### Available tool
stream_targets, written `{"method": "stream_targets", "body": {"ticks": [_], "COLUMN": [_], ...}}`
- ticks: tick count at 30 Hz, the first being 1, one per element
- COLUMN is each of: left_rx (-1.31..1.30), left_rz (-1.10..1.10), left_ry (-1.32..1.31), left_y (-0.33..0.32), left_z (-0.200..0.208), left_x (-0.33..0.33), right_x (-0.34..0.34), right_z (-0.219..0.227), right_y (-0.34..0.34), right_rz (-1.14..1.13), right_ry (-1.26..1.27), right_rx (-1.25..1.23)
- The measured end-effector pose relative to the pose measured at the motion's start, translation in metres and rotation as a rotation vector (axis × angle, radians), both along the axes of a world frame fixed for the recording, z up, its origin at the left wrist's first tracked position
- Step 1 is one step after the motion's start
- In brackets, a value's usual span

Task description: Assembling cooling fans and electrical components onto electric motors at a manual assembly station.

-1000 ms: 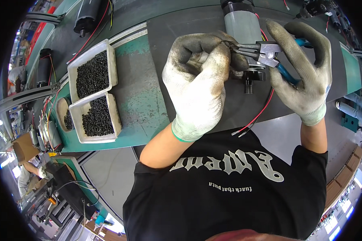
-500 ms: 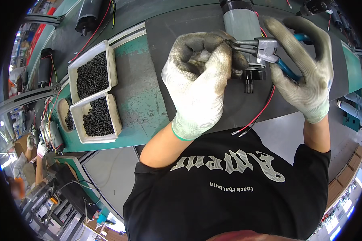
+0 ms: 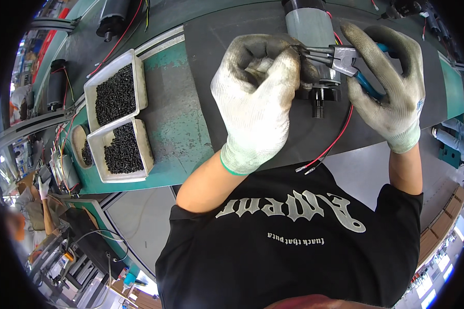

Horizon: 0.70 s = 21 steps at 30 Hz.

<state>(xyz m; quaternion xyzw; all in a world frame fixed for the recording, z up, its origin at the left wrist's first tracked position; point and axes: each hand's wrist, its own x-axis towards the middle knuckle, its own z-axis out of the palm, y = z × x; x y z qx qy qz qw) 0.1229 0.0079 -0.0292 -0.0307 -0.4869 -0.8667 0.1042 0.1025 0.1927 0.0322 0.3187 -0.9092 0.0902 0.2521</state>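
My right hand (image 3: pixel 397 98), in a whitish knit glove with darkened fingers, is closed around the blue handles of circlip pliers (image 3: pixel 344 59). Their slim metal tips point left and reach the fingertips of my left hand (image 3: pixel 255 103). That hand, gloved the same way, is pinched closed at the tips; whatever it holds there is too small and dark to make out. Behind and below the pliers lies a grey cylindrical motor (image 3: pixel 309 28) with a black end. Its threaded shaft (image 3: pixel 318 109) points toward me, and part of its body is hidden by my hands.
Two white trays (image 3: pixel 143 87) of small black parts stand at left, beside a smaller oval dish (image 3: pixel 79 139). Red and black leads (image 3: pixel 322 156) trail over the dark mat (image 3: pixel 206 46). More motors (image 3: pixel 113 18) lie farther off. At far left, a co-worker's gloved hand (image 3: pixel 44 187) shows.
Both of my hands and the pliers keep nearly the same pose, with only a slight shift. The co-worker's hand at far left has moved a little.
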Motion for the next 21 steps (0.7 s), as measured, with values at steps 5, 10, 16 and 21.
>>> {"method": "stream_targets", "body": {"ticks": [5,10,16,21], "left_rx": [0.008,-0.041,-0.030,-0.075], "left_rz": [-0.064,-0.035,-0.060,-0.031], "left_ry": [-0.062,-0.020,-0.042,-0.056], "left_y": [-0.003,0.001,-0.001,0.005], "left_z": [0.009,0.001,-0.001,-0.001], "left_x": [-0.003,-0.006,-0.005,-0.002], "right_x": [0.001,-0.003,-0.003,-0.003], "right_z": [0.002,0.000,-0.001,-0.005], "right_y": [0.005,0.003,0.005,0.007], "right_rz": [0.017,0.005,0.014,0.008], "right_ry": [0.035,-0.006,0.001,-0.006], "right_rx": [-0.009,-0.027,-0.062,-0.014]}}
